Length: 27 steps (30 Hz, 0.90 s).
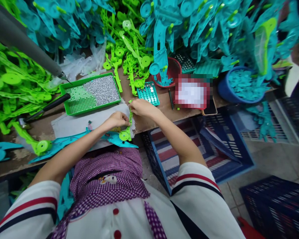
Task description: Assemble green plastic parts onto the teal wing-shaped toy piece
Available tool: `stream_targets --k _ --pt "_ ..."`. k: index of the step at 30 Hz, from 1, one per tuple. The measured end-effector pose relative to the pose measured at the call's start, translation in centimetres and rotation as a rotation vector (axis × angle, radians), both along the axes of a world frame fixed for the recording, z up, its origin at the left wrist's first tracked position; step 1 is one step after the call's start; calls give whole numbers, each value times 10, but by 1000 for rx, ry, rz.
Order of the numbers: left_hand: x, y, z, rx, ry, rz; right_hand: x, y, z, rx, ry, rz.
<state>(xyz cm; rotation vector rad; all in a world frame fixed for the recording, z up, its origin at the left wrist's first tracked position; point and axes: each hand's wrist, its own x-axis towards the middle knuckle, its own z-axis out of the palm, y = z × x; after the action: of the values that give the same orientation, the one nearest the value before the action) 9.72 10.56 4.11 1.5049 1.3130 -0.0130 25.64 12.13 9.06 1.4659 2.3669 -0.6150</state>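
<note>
A narrow lime-green plastic part [125,134] with a round disc at its lower end lies near the bench's front edge, over a long blue plastic part [121,142]. My right hand [142,108] is closed with its fingertips at the green part's upper end. Pinched fingers of my left hand [119,120] meet the same part partway along its length; any small piece between them is hidden. Under my hands lies a pale cloth [72,120]. Another stretch of blue plastic [69,142] passes below my left forearm.
Behind my left hand sits a green tray [89,109] of small metal screws. A teal tray [148,93] of round metal pieces, a red bowl [175,64] and a blue bucket [229,89] stand farther right. An electric screwdriver [32,43] hangs at left. Piled plastic parts line the back.
</note>
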Motion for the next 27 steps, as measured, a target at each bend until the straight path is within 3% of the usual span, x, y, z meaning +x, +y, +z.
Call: stream_targets --k 7,11,22,27 --pt "-9 -14 -5 -88 -171 148 5 1 -8 27 48 -3" --pt "-11 -14 -3 -127 -210 148 5 0 -9 36 60 -1" --pt "3 -2 4 -8 49 42 3 -2 0 17 41 -16" --pt "4 -2 3 7 72 51 1 1 -2 2 43 -14"
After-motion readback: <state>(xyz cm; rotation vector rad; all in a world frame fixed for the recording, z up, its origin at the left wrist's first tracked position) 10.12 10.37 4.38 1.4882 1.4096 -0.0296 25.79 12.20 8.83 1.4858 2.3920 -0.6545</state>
